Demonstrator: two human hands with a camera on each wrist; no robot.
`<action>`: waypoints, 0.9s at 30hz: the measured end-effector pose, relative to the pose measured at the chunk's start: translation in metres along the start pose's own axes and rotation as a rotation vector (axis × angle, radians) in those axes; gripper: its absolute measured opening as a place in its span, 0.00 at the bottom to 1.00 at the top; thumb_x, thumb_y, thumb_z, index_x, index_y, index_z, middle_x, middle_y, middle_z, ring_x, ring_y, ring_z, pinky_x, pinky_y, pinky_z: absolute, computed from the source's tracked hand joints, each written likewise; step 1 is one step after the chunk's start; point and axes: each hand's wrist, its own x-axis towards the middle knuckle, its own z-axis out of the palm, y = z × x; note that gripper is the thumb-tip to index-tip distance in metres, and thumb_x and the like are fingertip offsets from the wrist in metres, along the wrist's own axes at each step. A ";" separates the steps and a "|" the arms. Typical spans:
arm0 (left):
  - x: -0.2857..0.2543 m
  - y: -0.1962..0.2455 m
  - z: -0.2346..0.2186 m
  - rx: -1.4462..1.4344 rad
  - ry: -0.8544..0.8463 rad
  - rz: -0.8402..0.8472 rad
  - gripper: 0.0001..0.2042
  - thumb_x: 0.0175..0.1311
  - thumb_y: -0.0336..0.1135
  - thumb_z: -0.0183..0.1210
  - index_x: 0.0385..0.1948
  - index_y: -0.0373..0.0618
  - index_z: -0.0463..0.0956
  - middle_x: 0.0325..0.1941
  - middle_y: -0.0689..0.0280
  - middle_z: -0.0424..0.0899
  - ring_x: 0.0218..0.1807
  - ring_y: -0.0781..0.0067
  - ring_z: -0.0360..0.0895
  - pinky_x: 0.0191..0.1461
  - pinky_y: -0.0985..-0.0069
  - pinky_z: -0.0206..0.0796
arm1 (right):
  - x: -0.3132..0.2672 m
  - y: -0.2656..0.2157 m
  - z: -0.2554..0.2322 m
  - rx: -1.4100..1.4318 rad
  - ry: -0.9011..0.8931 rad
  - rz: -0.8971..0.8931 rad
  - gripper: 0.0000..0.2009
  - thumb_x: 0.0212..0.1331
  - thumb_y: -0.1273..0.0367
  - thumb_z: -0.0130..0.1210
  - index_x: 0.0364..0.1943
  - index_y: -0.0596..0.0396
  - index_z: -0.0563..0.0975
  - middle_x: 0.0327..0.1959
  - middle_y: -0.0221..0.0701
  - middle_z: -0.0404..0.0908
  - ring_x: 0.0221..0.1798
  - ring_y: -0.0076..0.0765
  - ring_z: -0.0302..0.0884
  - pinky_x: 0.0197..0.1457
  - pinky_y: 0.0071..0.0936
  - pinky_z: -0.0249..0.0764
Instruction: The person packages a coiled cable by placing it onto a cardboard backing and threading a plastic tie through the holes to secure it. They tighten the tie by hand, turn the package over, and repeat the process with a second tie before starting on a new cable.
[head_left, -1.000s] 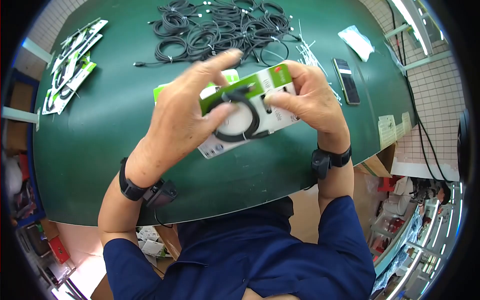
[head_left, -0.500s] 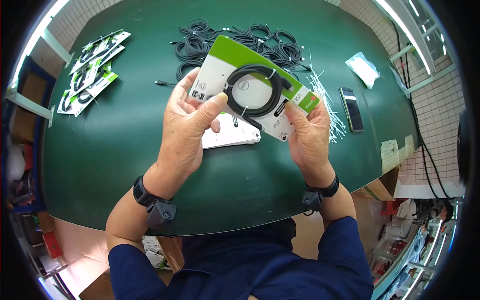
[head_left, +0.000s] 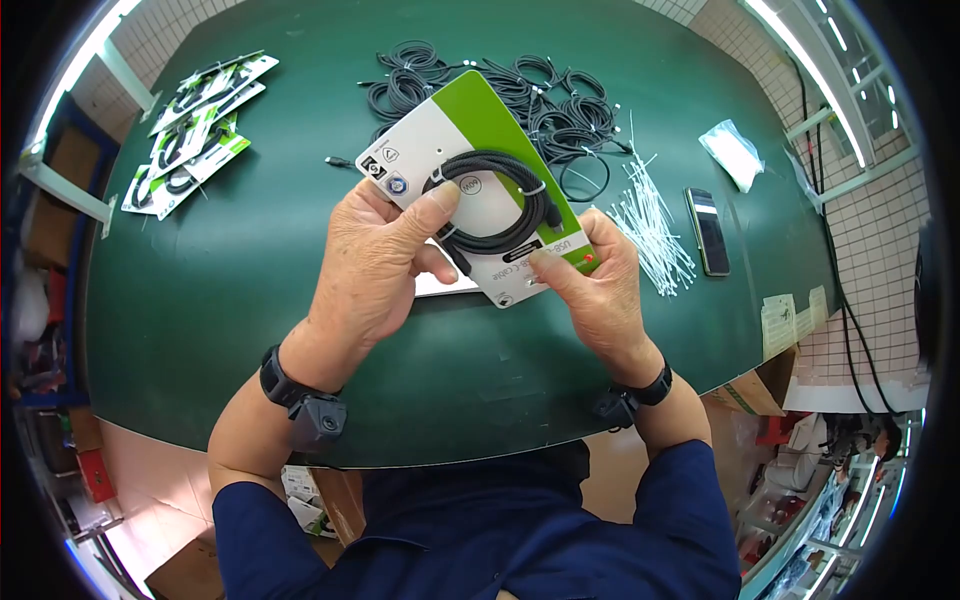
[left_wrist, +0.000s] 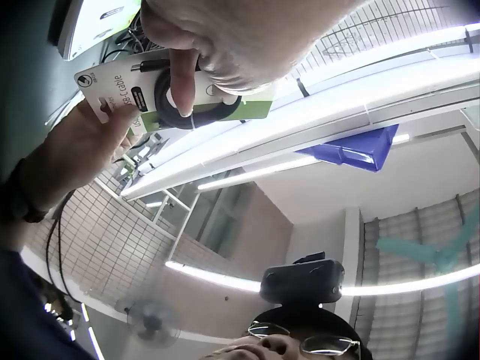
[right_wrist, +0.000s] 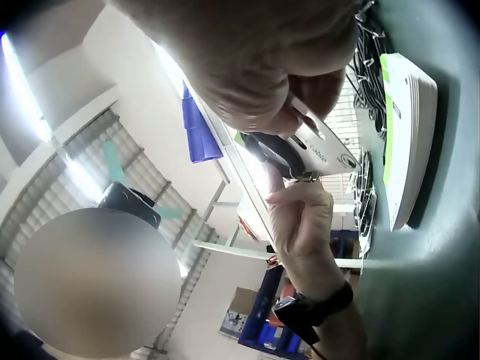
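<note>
Both hands hold up a white-and-green packaging card point(head_left: 420, 145) carrying a coiled black USB-C cable point(head_left: 531, 215). My left hand point(head_left: 360, 265) grips the card's left edge, its thumb pressed on the coil. At the lower right corner, my right hand point(head_left: 600, 290) pinches the printed end between thumb and fingers. White ties bind the coil to the card, as the left wrist view shows around the cable point(left_wrist: 174, 116). Below the raised card lies a stack of similar cards point(right_wrist: 412, 127), mostly hidden from the head view.
Many coiled black cables point(head_left: 575, 125) lie at the back of the green table point(head_left: 240, 330). White cable ties point(head_left: 655, 235), a phone point(head_left: 708, 232) and a clear bag point(head_left: 732, 155) are on the right. Several carded cables point(head_left: 190, 140) are piled at the far left.
The left hand, blurred over the coil a second ago, now grips the card's left edge. The card has been lifted off the stack's level and turned clockwise, its green band now sloping steeply.
</note>
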 end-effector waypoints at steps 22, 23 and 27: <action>-0.008 0.011 0.000 0.354 -0.012 0.160 0.18 0.76 0.33 0.61 0.60 0.29 0.73 0.52 0.54 0.85 0.40 0.71 0.87 0.27 0.82 0.84 | -0.029 0.038 -0.125 -1.357 0.238 -0.085 0.11 0.60 0.64 0.69 0.38 0.56 0.85 0.35 0.38 0.87 0.37 0.45 0.84 0.43 0.39 0.80; -0.009 0.011 0.001 0.347 -0.018 0.158 0.19 0.75 0.33 0.61 0.60 0.29 0.73 0.52 0.54 0.85 0.40 0.71 0.87 0.28 0.82 0.84 | -0.030 0.040 -0.122 -1.380 0.234 -0.047 0.10 0.60 0.64 0.68 0.38 0.56 0.84 0.35 0.39 0.86 0.37 0.46 0.84 0.44 0.41 0.80; -0.009 0.009 -0.002 0.371 -0.013 0.169 0.18 0.75 0.32 0.62 0.59 0.29 0.73 0.51 0.53 0.85 0.39 0.71 0.87 0.27 0.81 0.84 | -0.025 0.041 -0.118 -1.413 0.215 0.029 0.10 0.63 0.64 0.65 0.36 0.57 0.82 0.34 0.40 0.85 0.39 0.51 0.84 0.46 0.45 0.79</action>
